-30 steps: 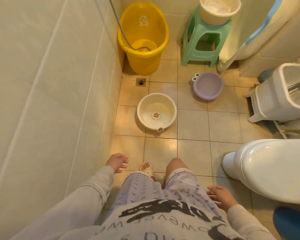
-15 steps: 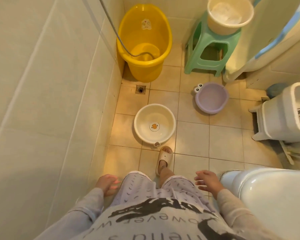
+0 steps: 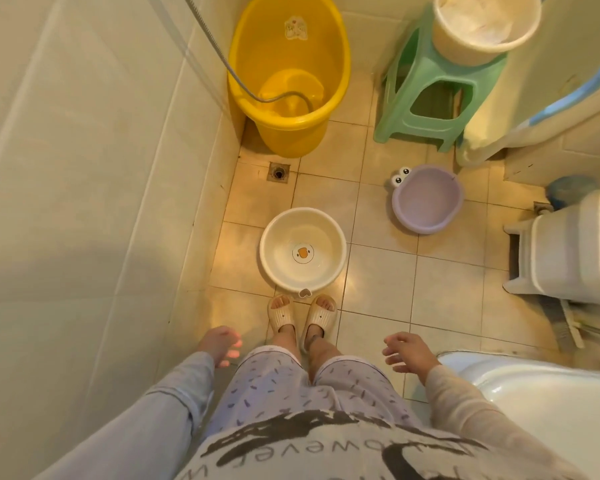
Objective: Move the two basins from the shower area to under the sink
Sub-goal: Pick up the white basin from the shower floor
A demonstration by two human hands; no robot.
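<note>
A cream round basin (image 3: pixel 284 237) with a duck face printed on its bottom sits on the tiled floor just beyond my slippered feet. A purple basin (image 3: pixel 426 202) with two googly eyes on its rim rests on the floor further right and back. My left hand (image 3: pixel 219 344) hangs beside my left thigh, fingers apart and holding nothing. My right hand (image 3: pixel 407 351) hovers by my right thigh, also with spread fingers and nothing in it. Both hands are well short of either basin.
A tall yellow tub (image 3: pixel 288 74) with a shower hose in it stands at the back by the left tiled wall. A green stool (image 3: pixel 426 98) carries a cream bucket (image 3: pixel 482 26). A floor drain (image 3: pixel 278 172), a white bin (image 3: pixel 575 251) and the toilet (image 3: pixel 551 410) crowd the right.
I have stepped forward: both feet now stand side by side right at the cream basin's rim. Both hands have come a little forward and apart.
</note>
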